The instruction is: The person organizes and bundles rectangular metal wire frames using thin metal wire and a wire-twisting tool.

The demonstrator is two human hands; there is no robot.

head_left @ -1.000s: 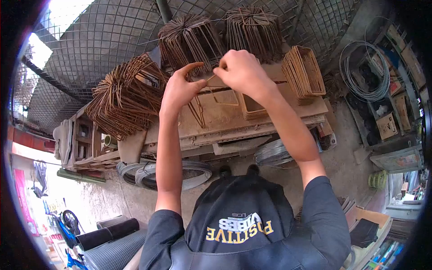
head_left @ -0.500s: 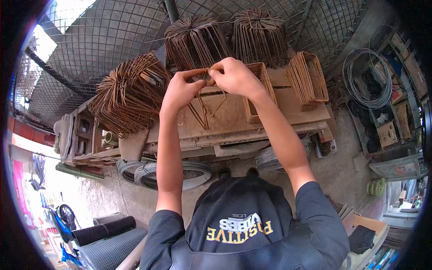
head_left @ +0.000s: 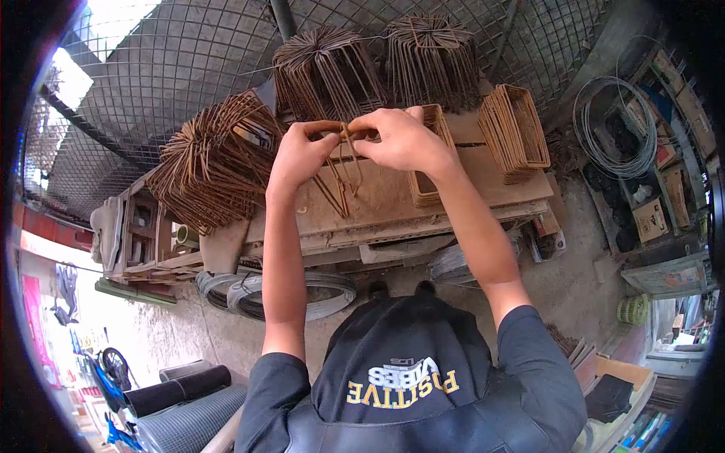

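Hands: two, the left hand [head_left: 298,157] and the right hand [head_left: 400,142]
Bent rod [head_left: 347,134] at the fingertips: at least one
Large heaps of bent rod frames [head_left: 325,64]: three
Smaller stacks of rectangular frames [head_left: 516,132]: two
Individual frames in heaps and stacks: too overlapped to count
Workbench [head_left: 468,170]: one
Wire coils [head_left: 325,298]: at least four, two overlapping below the bench, another below it, one at far right
Dark shoes [head_left: 425,288]: two
Green basket [head_left: 633,309]: one
Black roll [head_left: 177,389]: one
Grey mesh roll [head_left: 196,423]: one
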